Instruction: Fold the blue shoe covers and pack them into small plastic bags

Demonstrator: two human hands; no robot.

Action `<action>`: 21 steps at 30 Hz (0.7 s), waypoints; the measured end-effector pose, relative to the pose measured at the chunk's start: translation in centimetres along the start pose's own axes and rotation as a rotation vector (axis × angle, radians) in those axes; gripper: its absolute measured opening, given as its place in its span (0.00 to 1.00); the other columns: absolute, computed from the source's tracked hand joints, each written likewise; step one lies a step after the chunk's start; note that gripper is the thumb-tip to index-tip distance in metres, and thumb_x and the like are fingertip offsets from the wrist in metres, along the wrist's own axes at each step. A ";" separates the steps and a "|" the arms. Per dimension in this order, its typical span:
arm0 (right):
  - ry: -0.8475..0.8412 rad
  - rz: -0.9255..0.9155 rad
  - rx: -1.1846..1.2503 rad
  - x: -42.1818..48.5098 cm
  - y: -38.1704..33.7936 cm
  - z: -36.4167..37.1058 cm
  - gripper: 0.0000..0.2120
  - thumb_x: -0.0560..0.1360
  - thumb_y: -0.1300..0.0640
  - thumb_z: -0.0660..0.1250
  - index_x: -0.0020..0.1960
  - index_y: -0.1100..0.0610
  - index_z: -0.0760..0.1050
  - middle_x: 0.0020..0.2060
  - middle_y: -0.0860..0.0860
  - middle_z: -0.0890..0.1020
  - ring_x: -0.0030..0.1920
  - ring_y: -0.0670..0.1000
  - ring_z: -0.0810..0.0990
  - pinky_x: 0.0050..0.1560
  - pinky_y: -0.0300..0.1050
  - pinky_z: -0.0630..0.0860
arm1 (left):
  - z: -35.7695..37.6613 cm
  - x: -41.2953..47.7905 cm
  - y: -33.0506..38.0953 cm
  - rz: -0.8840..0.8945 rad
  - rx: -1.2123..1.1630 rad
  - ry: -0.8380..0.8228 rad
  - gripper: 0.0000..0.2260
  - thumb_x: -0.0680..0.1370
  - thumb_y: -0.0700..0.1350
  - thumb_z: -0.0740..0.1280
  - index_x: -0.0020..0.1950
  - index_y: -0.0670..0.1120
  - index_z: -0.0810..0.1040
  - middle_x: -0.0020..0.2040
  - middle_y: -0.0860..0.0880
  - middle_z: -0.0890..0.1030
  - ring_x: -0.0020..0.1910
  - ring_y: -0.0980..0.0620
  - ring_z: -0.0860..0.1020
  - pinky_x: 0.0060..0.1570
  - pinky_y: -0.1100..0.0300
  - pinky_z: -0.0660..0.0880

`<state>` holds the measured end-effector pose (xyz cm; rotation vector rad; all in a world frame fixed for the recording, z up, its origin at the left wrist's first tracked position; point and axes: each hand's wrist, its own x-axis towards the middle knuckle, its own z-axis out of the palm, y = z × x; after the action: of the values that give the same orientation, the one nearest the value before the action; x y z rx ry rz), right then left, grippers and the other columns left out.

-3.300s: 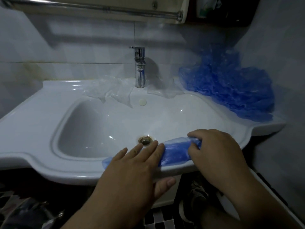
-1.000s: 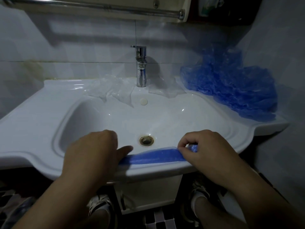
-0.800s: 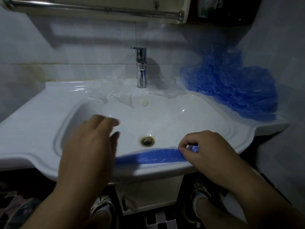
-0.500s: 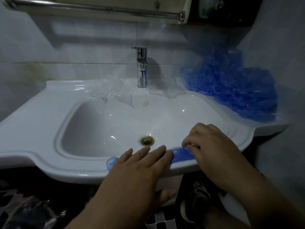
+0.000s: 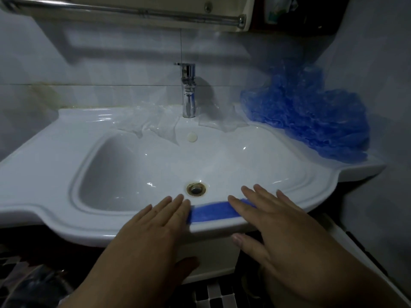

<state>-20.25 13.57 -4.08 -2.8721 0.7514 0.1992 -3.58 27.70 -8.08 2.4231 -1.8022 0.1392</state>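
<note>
Just this side of the drain [image 5: 195, 189], on the near rim of the sink [image 5: 73, 221], the left hand [image 5: 160, 221] and the right hand [image 5: 273, 218] lie flat and open. Their straight fingers press the two ends of the folded blue shoe cover [image 5: 213, 211], whose middle shows between them. I think the fold is being pressed flat, so push down evenly and squeeze the air out, since the thin strip sits near the edge and could slip off or spring open. Past the drain the small plastic bags [image 5: 160, 127] lie by the tap [image 5: 188, 92], and far right of the drain sits the pile of loose shoe covers [image 5: 311, 121].
</note>
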 end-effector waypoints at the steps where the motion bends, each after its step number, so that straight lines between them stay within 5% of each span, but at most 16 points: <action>1: -0.006 0.004 -0.002 0.0 -0.1 0.0 0.48 0.55 0.29 0.28 0.76 0.35 0.39 0.77 0.38 0.40 0.77 0.42 0.37 0.77 0.47 0.39 | -0.1 0.1 -0.2 -0.006 0.004 0.043 0.38 0.74 0.70 0.54 0.75 0.56 0.39 0.70 0.59 0.37 0.74 0.61 0.47 0.73 0.59 0.48; 4: 0.018 -0.008 -0.002 0.2 0.2 0.4 0.47 0.56 0.30 0.26 0.76 0.35 0.40 0.77 0.37 0.42 0.77 0.42 0.38 0.78 0.48 0.39 | 0.0 -0.1 0.1 -0.104 -0.013 -0.082 0.41 0.75 0.69 0.55 0.75 0.56 0.33 0.72 0.61 0.34 0.75 0.61 0.39 0.72 0.62 0.39; 6: 0.061 -0.033 -0.004 0.5 0.7 0.9 0.47 0.58 0.29 0.21 0.76 0.35 0.42 0.78 0.37 0.44 0.77 0.41 0.39 0.77 0.48 0.39 | -0.5 -0.2 0.6 -0.129 -0.082 -0.050 0.41 0.74 0.69 0.58 0.77 0.60 0.37 0.75 0.63 0.37 0.77 0.60 0.46 0.70 0.65 0.40; 9: 0.115 -0.057 0.025 0.9 1.4 1.3 0.42 0.64 0.29 0.23 0.75 0.33 0.48 0.77 0.35 0.47 0.76 0.38 0.41 0.77 0.47 0.37 | -2.0 -0.5 0.2 -0.040 -0.269 0.126 0.36 0.67 0.69 0.64 0.72 0.71 0.54 0.74 0.67 0.57 0.66 0.60 0.71 0.64 0.61 0.67; 12: 0.217 -0.112 0.163 1.6 2.3 1.5 0.20 0.81 0.42 0.43 0.71 0.32 0.59 0.76 0.34 0.53 0.76 0.36 0.44 0.76 0.44 0.35 | -2.5 0.0 -0.1 0.105 -0.210 0.215 0.22 0.64 0.61 0.67 0.58 0.61 0.76 0.61 0.58 0.79 0.49 0.55 0.82 0.47 0.60 0.78; 15: 0.451 -0.133 0.229 1.8 2.5 2.0 0.20 0.78 0.50 0.54 0.68 0.36 0.70 0.72 0.38 0.65 0.74 0.40 0.56 0.77 0.50 0.52 | -2.4 0.3 0.3 0.187 -0.209 0.174 0.14 0.63 0.58 0.68 0.47 0.57 0.80 0.48 0.59 0.80 0.39 0.54 0.80 0.33 0.55 0.80; 17: 0.612 -0.147 0.222 1.7 2.0 2.1 0.20 0.75 0.52 0.60 0.65 0.42 0.75 0.60 0.40 0.72 0.63 0.43 0.68 0.64 0.45 0.70 | -2.2 0.4 0.4 0.182 -0.199 0.160 0.13 0.65 0.60 0.65 0.46 0.58 0.78 0.45 0.60 0.78 0.39 0.55 0.78 0.32 0.55 0.78; 19: 0.656 -0.175 0.188 1.5 1.2 2.1 0.18 0.74 0.52 0.62 0.62 0.46 0.78 0.49 0.41 0.71 0.52 0.43 0.71 0.50 0.41 0.74 | -2.1 0.5 0.4 0.178 -0.205 0.176 0.12 0.66 0.60 0.64 0.46 0.58 0.78 0.44 0.59 0.77 0.39 0.55 0.78 0.34 0.54 0.77; 21: 0.610 -0.160 0.158 1.6 0.5 2.2 0.16 0.75 0.49 0.60 0.60 0.45 0.79 0.45 0.41 0.69 0.47 0.43 0.70 0.46 0.44 0.74 | -2.1 0.7 0.5 0.169 -0.225 0.195 0.12 0.68 0.61 0.65 0.48 0.58 0.77 0.44 0.59 0.77 0.40 0.55 0.76 0.36 0.54 0.76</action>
<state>-19.31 12.85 -6.51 -2.8211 0.5758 -0.7492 -3.86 27.20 -5.85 2.0316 -1.8241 0.1711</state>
